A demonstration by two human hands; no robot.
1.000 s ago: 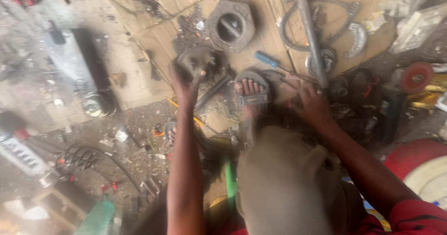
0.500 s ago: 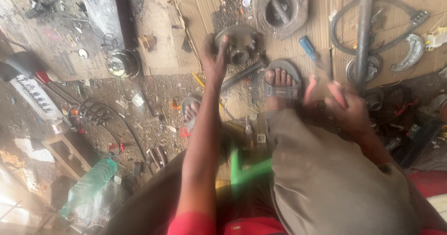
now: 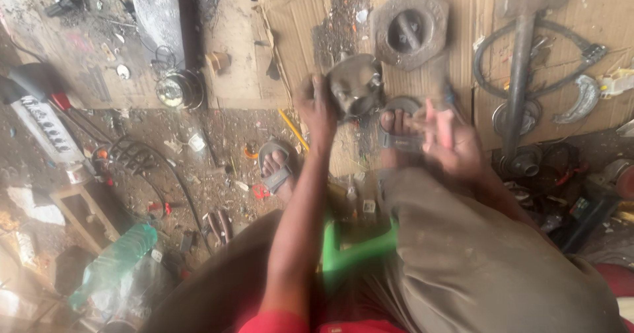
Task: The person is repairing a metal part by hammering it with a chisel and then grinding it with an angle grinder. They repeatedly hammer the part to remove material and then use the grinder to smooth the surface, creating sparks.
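My left hand (image 3: pixel 316 106) grips the side of a round grey metal housing (image 3: pixel 356 83) that rests on the cardboard just beyond my feet. Blurred and with its fingers spread, my right hand (image 3: pixel 444 133) hovers over my right foot in a sandal (image 3: pixel 398 123) and holds nothing. It is a short way right of the housing. My left foot in a sandal (image 3: pixel 276 165) rests on the dirty floor. I sit on a green stool (image 3: pixel 350 254), knees apart.
A hexagonal metal block with a round hole (image 3: pixel 409 28) lies beyond the housing. A long steel bar tool (image 3: pixel 518 75) with a hoop lies at right. A green plastic bottle (image 3: pixel 113 264), a wooden stool (image 3: pixel 79 207) and scattered small parts cover the floor at left.
The view has swung so the floor at left shows more. My left hand stays on the metal housing. My right hand has lifted from beside my foot and spread its fingers.
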